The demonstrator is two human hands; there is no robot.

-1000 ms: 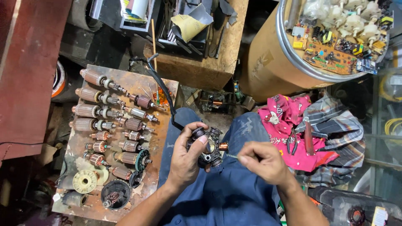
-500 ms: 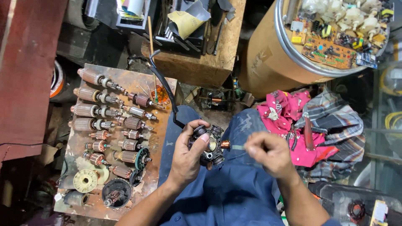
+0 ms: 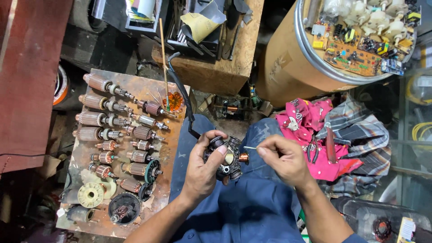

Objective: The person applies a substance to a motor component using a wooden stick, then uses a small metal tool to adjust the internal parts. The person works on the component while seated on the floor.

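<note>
Roughly a dozen and a half copper-wound motor armatures with steel shafts (image 3: 108, 121) lie in rows on a rusty, stained metal sheet (image 3: 175, 155) at far left, shafts pointing mostly rightward, with a cream plastic fan wheel (image 3: 91, 194) and a black round housing (image 3: 123, 209) at the near end. Centre: the left hand (image 3: 204, 168), fingers curled closed, grips a black round motor stator with copper coils (image 3: 228, 157) over the blue-trousered lap, its open bore facing up toward the camera, its axis thus running roughly along the line of sight. By judgement the piece is dense and rigid, best held by its outer rim; the fine windings look fragile. The right hand (image 3: 283, 162) pinches a thin pale wire (image 3: 250, 147) between thumb and forefinger, the wire lying nearly horizontal, its tip pointing left at the stator. Further right: a pink printed cloth (image 3: 299, 123) on a grey plaid cloth (image 3: 364, 139), and a tan cardboard drum (image 3: 288, 58) topped with circuit boards.
</note>
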